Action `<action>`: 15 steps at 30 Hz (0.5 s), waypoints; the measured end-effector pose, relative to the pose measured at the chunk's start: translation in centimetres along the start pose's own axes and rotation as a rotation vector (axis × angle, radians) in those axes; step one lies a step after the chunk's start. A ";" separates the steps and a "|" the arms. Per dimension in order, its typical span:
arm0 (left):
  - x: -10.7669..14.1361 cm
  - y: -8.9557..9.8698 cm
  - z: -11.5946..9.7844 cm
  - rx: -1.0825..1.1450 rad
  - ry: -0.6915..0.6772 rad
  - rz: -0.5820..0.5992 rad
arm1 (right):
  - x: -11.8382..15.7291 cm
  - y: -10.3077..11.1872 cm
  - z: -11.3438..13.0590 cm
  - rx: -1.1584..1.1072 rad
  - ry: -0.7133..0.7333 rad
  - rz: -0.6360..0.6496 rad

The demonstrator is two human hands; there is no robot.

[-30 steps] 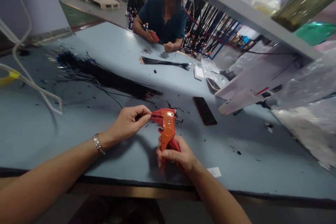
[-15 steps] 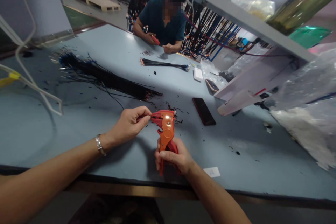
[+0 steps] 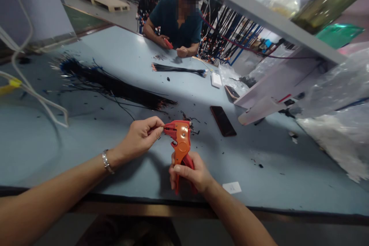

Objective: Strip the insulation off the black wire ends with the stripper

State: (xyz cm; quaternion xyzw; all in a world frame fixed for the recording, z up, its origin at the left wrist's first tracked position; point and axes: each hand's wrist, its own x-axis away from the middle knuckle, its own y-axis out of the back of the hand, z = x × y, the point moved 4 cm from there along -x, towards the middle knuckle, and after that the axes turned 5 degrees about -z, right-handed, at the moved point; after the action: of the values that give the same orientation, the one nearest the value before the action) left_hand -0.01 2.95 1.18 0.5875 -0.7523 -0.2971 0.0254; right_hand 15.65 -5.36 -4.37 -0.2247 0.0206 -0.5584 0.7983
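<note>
My right hand point(image 3: 193, 171) is wrapped round the handles of an orange and red wire stripper point(image 3: 182, 137), held upright over the table with its jaws facing left. My left hand point(image 3: 145, 133) is closed in a pinch right at the tip of those jaws. A thin black wire point(image 3: 127, 110) curves from the big bundle to behind this hand; the end between the fingertips is mostly hidden. Beyond the left hand, the large bundle of black wires point(image 3: 123, 88) lies across the table, its copper-coloured ends pointing right. Short black scraps point(image 3: 190, 120) lie behind the stripper.
A phone point(image 3: 223, 121) and a white label point(image 3: 231, 187) lie to the right. Across the table point(image 3: 95, 138) sits a co-worker point(image 3: 175, 23) with a red tool in one hand, behind a smaller wire bundle point(image 3: 178, 69). A white cable point(image 3: 43, 102) loops at left; a shelf post and plastic bags stand right.
The whole view has shifted slightly to the left. Both hands keep the same hold, with the pinched fingers still at the stripper's jaws.
</note>
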 end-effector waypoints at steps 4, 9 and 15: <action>0.0 0.1 -0.3 -0.004 0.010 -0.006 | 0.1 -0.2 0.1 0.042 0.031 0.001; -0.3 0.0 0.0 -0.001 0.017 -0.014 | -0.3 0.0 0.3 0.015 0.059 -0.070; -0.6 -0.5 1.0 -0.027 0.046 -0.019 | -0.8 0.4 0.0 -0.037 0.024 -0.034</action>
State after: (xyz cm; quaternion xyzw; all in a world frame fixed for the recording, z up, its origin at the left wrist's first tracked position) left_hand 0.24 3.84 0.31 0.6007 -0.7419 -0.2939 0.0480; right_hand 15.72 -4.56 -4.69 -0.2331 0.0365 -0.5742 0.7840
